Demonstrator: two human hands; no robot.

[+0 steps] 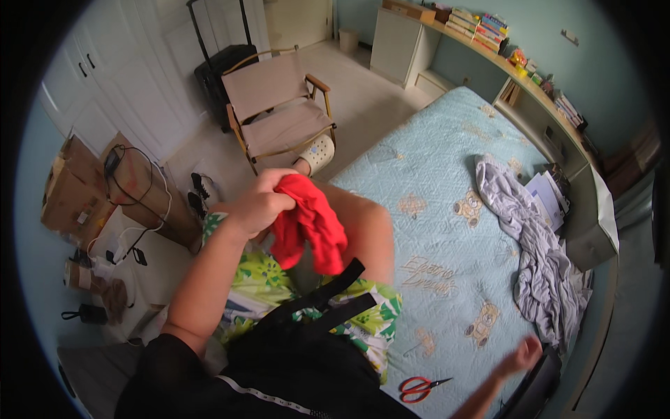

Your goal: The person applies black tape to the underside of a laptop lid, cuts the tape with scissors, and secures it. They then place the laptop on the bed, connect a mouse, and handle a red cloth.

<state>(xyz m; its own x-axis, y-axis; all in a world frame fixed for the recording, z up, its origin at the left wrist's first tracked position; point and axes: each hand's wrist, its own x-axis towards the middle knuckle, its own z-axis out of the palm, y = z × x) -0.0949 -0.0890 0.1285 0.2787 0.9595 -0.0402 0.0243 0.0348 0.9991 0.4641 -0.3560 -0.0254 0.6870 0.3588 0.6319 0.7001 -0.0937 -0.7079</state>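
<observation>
A bunched piece of red cloth [307, 220] hangs from my left hand [262, 204], whose fingers are closed on its upper end. The cloth dangles over my lap, in front of my bare knee and green-and-white patterned shorts [262, 276]. Out to the right, low over the bed, is my right hand [523, 354], beside a dark flat-sided object [537, 391] at the bed's edge. Its fingers look curled but are smeared, and I cannot make out anything in them. Scissors with red handles [417, 390] lie on the bed between my body and my right forearm.
The light blue quilted bedspread [426, 174] stretches ahead and right, with a crumpled grey cloth [534, 258] along its far right side. A folding chair [276, 105] and a black suitcase [223, 77] stand ahead. Cardboard boxes [84, 192] and cables are at left.
</observation>
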